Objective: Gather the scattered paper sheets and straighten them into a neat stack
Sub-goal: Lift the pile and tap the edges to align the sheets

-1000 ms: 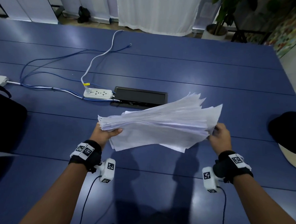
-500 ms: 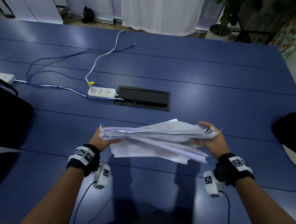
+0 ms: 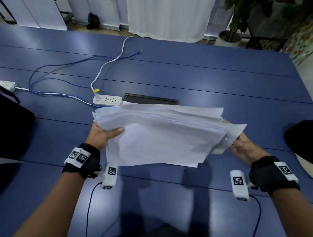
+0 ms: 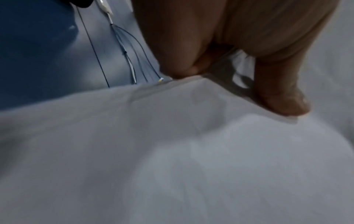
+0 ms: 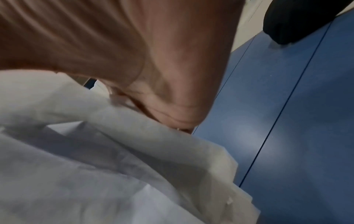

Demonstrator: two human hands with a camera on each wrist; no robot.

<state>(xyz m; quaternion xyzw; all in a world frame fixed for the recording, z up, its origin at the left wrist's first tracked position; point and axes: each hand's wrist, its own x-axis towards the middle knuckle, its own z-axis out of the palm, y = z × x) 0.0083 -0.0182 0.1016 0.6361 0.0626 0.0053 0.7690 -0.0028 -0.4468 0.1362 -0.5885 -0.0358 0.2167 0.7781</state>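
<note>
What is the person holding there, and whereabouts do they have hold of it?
A bundle of paper sheets: left hand grips its left edge, right hand its right edge.

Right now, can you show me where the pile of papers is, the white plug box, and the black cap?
pile of papers point(image 3: 160, 135), head view, middle of the top sheet.
white plug box point(image 3: 107, 99), head view, its socket face.
black cap point(image 3: 304, 137), head view, its dark crown.

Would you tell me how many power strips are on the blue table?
2: one power strip beside the black cable hatch, another at the table's far left edge, partly cut off.
</note>
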